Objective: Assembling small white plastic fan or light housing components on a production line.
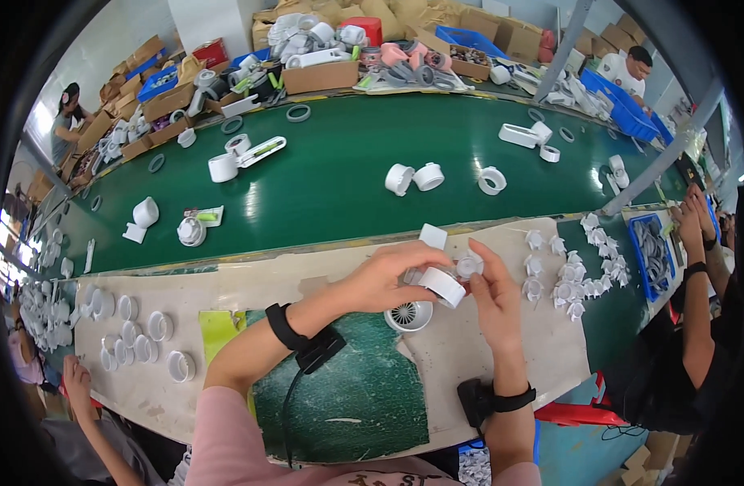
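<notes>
Both my hands at frame centre: left hand [388, 279] curled round smooth white plastic ring [441, 286]; right hand [492, 296] pinching small translucent cap [468, 265]; round vented grille [409, 315] below.

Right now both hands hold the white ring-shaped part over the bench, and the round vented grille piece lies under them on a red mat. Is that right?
Not quite: the mat is dark green, not red. The head view shows the left hand and right hand together on the white ring-shaped part, with the round vented grille piece just beneath.

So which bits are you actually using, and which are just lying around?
In use:
left hand, white ring housing
right hand, small white part

Lying about:
round white grille
white rings
small white fans
parts on green belt
</notes>
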The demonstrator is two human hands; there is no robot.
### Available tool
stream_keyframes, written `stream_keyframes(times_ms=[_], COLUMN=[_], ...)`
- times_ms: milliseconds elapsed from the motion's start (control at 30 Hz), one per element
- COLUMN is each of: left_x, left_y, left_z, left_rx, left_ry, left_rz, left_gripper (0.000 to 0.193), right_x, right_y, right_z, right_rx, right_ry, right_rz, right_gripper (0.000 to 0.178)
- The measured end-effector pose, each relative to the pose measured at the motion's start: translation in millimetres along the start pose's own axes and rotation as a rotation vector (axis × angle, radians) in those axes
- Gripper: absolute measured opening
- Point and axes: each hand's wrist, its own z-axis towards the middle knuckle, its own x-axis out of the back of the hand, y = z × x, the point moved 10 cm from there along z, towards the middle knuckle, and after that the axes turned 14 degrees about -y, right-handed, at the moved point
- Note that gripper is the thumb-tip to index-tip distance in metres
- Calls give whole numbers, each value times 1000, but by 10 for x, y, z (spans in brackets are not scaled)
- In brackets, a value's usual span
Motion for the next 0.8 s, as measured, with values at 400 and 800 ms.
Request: stream_keyframes(times_ms=[400,800], left_x=[34,64], left_y=[178,78], left_z=[-4,3], left_rx=[-170,-109], left_ry=[43,87], left_rz=[192,144], left_gripper=[45,38], right_x=[-16,-21], right_y=[-57,-239], right_z=[-95,-111], right_rx=[-19,68], right_ry=[86,50], right_rz=[-61,-213], right_gripper=[37,36])
